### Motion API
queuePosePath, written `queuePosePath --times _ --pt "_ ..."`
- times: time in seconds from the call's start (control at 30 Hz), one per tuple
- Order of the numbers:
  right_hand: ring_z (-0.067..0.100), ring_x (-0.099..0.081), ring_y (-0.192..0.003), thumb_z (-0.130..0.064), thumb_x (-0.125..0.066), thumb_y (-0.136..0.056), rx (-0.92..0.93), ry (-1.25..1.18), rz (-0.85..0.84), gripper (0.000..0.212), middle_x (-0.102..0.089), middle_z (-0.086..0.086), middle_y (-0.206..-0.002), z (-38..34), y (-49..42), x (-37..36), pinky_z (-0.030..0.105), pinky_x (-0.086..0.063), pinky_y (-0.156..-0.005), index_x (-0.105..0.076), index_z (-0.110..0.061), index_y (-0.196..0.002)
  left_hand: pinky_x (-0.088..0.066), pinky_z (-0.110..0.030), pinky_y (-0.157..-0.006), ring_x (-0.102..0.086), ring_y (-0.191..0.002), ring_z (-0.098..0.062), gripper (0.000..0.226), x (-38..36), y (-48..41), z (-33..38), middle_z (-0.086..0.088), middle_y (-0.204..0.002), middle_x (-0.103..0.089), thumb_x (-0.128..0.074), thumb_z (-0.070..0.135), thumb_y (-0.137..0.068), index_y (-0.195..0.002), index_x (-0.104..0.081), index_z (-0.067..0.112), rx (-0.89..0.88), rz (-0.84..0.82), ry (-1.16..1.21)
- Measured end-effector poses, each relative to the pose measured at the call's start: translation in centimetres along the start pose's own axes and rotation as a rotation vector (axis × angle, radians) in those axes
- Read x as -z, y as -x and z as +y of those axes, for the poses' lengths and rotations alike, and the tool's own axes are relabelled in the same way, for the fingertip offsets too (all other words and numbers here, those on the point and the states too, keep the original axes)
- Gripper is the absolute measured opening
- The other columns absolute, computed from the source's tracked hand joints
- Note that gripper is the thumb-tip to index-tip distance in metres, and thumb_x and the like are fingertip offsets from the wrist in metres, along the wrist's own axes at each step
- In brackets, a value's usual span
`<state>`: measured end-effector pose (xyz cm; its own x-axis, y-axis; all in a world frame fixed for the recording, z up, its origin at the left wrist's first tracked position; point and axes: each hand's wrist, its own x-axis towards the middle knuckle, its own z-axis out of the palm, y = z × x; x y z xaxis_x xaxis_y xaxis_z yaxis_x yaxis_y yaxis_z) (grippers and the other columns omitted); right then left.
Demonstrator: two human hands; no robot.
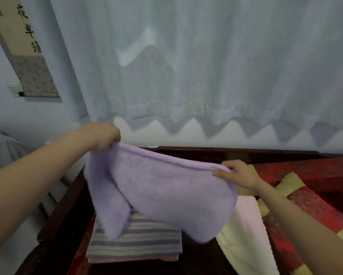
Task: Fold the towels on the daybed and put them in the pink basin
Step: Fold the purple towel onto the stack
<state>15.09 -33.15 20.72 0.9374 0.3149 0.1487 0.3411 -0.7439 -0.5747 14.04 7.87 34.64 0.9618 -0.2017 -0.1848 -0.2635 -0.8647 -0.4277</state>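
Purple towel [166, 195] hangs pinched between left hand [103, 135] and right hand [236, 173]

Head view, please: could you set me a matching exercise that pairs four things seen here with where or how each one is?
Things:
1. purple towel
2. striped towel
3. pink towel
4. scroll

Places or states:
A. hangs on the wall, at the left
B. folded, on top of a stack
C. held up in the air by the left hand and the right hand
D. lies unfolded on the daybed, at the right

Pairs: 1-C, 2-B, 3-D, 4-A.
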Motion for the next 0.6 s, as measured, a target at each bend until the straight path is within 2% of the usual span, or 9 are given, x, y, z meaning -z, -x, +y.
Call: queuePosePath --times 0.1,0.2,0.3,0.37,0.4,0.47,0.53,0.57,0.6 --pt "0.006 -0.037 -0.054 -0.05 -0.053 -0.084 0.142 -0.015 0.135 0.039 -0.041 -0.005 -0.055 -1.7 1.5 2.3 0.033 -0.031 -0.054 -0.039 -0.023 -0.06 -0.045 -0.035 -0.062 -0.053 -0.093 -0.03 0.017 -0.7 0.8 0.8 -0.004 -0.091 -0.059 -0.054 0.013 -0.073 -0.082 -0.068 0.017 -0.073 0.541 0.126" --pt "0.01 -0.044 -0.054 -0.058 -0.044 -0.088 0.261 0.118 0.054 0.039 -0.046 -0.004 -0.058 -3.1 4.1 2.5 0.03 -0.035 -0.053 -0.044 -0.024 -0.069 -0.047 -0.037 -0.053 -0.053 -0.08 -0.028 0.018 -2.8 3.2 4.3 -0.002 -0.081 -0.057 -0.049 0.021 -0.066 -0.072 -0.066 0.018 -0.22 0.73 0.223" --pt "0.01 -0.051 -0.056 -0.059 -0.042 -0.09 0.317 0.274 -0.138 0.038 -0.05 -0.01 -0.059 -2.6 7.2 -0.2 0.019 -0.032 -0.051 -0.052 -0.025 -0.075 -0.044 -0.029 -0.049 -0.055 -0.073 -0.018 0.006 -7.7 5.7 9.9 0.005 -0.077 -0.058 -0.067 0.025 -0.059 -0.064 -0.065 0.026 -0.346 0.636 0.175" --pt "0.009 -0.056 -0.063 -0.052 -0.049 -0.088 0.288 0.319 -0.296 0.025 -0.06 -0.011 -0.068 -1.0 9.3 -3.4 0.014 -0.032 -0.056 -0.06 -0.03 -0.084 -0.039 -0.027 -0.046 -0.059 -0.068 -0.014 0.026 -12.4 6.8 13.8 0.009 -0.073 -0.06 -0.082 0.027 -0.039 -0.059 -0.064 0.031 -0.361 0.474 0.21" --pt "0.008 -0.058 -0.068 -0.048 -0.05 -0.085 0.254 0.326 -0.366 0.021 -0.065 -0.011 -0.074 0.0 10.3 -5.2 0.018 -0.036 -0.059 -0.063 -0.031 -0.087 -0.037 -0.026 -0.045 -0.061 -0.066 -0.012 0.031 -15.4 7.1 15.7 0.011 -0.071 -0.06 -0.084 0.028 -0.034 -0.057 -0.063 0.032 -0.348 0.383 0.257" --pt "0.01 -0.06 -0.076 -0.036 -0.05 -0.076 0.148 0.302 -0.543 0.023 -0.069 -0.005 -0.083 2.3 12.2 -8.7 0.021 -0.038 -0.064 -0.066 -0.026 -0.088 -0.042 -0.023 -0.046 -0.061 -0.065 -0.01 0.03 -21.6 7.6 19.5 0.012 -0.068 -0.059 -0.083 0.028 -0.034 -0.056 -0.062 0.031 -0.356 0.223 0.308" --pt "0.016 -0.059 -0.082 -0.02 -0.052 -0.07 0.031 0.312 -0.689 0.024 -0.068 0.001 -0.087 6.3 14.3 -11.8 0.017 -0.033 -0.069 -0.067 -0.02 -0.088 -0.048 -0.019 -0.048 -0.057 -0.067 -0.009 0.014 -27.6 8.3 22.5 0.013 -0.063 -0.058 -0.073 0.028 -0.047 -0.054 -0.061 0.029 -0.36 0.15 0.364" --pt "0.015 -0.055 -0.081 -0.014 -0.055 -0.071 -0.045 0.312 -0.766 0.023 -0.063 0.001 -0.085 8.2 15.4 -13.1 0.015 -0.032 -0.072 -0.066 -0.024 -0.088 -0.051 -0.019 -0.049 -0.055 -0.07 -0.009 0.002 -29.7 8.7 23.5 0.013 -0.062 -0.058 -0.063 0.028 -0.054 -0.053 -0.061 0.028 -0.37 0.149 0.404" --pt "0.01 -0.049 -0.079 -0.009 -0.058 -0.074 -0.098 0.298 -0.808 0.027 -0.057 0.0 -0.079 9.8 16.3 -13.6 0.011 -0.032 -0.075 -0.063 -0.033 -0.086 -0.054 -0.02 -0.05 -0.055 -0.075 -0.01 0.005 -31.2 9.0 24.0 0.012 -0.063 -0.061 -0.059 0.027 -0.057 -0.054 -0.062 0.028 -0.38 0.113 0.457"
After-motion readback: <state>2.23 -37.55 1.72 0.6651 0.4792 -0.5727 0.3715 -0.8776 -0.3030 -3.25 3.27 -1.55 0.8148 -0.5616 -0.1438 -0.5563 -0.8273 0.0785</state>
